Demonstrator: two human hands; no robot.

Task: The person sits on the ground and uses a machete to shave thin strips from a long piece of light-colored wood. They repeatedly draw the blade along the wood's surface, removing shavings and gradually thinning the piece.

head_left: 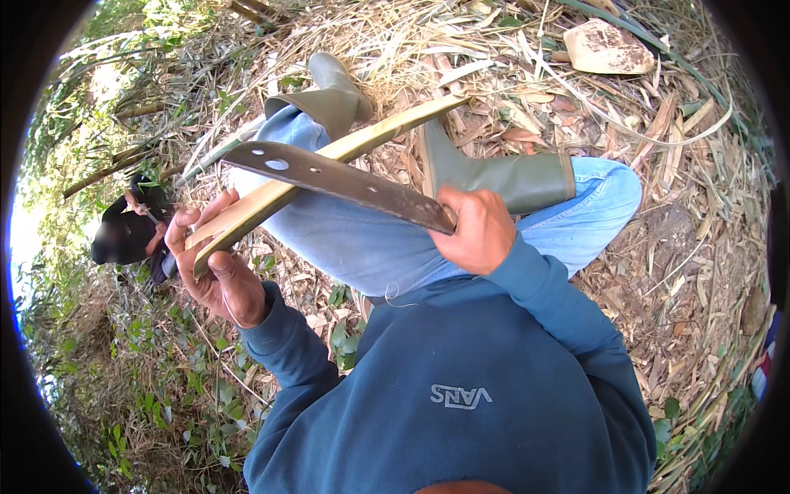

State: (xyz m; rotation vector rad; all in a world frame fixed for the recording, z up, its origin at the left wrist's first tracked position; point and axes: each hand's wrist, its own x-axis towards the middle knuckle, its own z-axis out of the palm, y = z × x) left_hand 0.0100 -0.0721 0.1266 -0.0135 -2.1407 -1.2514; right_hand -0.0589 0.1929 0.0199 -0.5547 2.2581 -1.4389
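I see the right hand (477, 230) clenched on one end of a flat, dark metal blade (350, 184) pierced with holes; the left hand's fingers grasp the near end of a long, yellow-green split-bamboo slat (366, 140), crossing beneath the blade. I rate the slat light, stiff, smooth: grip broad faces, avoiding edges. Beyond: olive rubber boots (518, 179), dry, papery litter (675, 272).

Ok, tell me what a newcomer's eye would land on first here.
Probably the long dark knife mid-picture, in the right grip, crossing in front of a yellowish wooden strip whose near end is in the left grip. Then the green boots just beyond, and the pale chunk at upper right on the ground.
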